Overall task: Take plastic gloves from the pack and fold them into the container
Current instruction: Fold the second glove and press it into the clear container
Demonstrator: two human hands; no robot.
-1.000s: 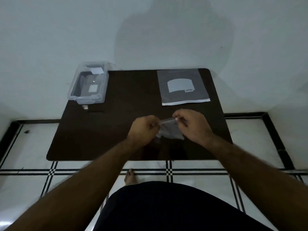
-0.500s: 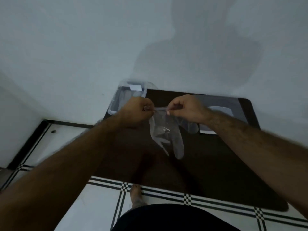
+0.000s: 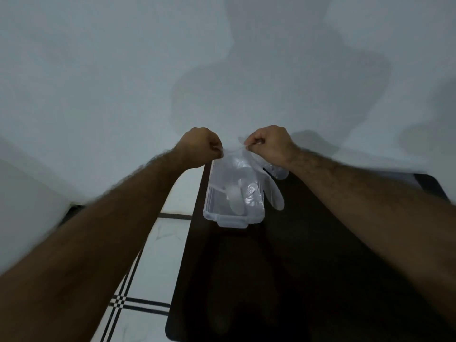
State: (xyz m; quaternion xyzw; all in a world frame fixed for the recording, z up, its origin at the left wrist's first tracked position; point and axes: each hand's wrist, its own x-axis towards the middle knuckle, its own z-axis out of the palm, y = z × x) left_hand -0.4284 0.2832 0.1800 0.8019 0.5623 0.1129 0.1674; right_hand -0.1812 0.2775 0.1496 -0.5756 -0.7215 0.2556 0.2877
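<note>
A clear plastic glove (image 3: pixel 249 178) hangs open-end up, its fingers pointing down. My left hand (image 3: pixel 201 146) pinches the left corner of its cuff and my right hand (image 3: pixel 270 144) pinches the right corner. The glove dangles just above the clear plastic container (image 3: pixel 232 218), which sits at the far left of the dark table (image 3: pixel 308 267); the glove's fingers overlap the container's opening in view. The pack of gloves is hidden behind my right arm.
A white wall (image 3: pixel 123 70) rises right behind the table. White floor tiles with black stripes (image 3: pixel 148 280) show to the left of the table edge.
Both hands have lifted the glove off the table and carried it left and away to above the container. The glove has unfolded and now hangs down. The camera has swung left.
</note>
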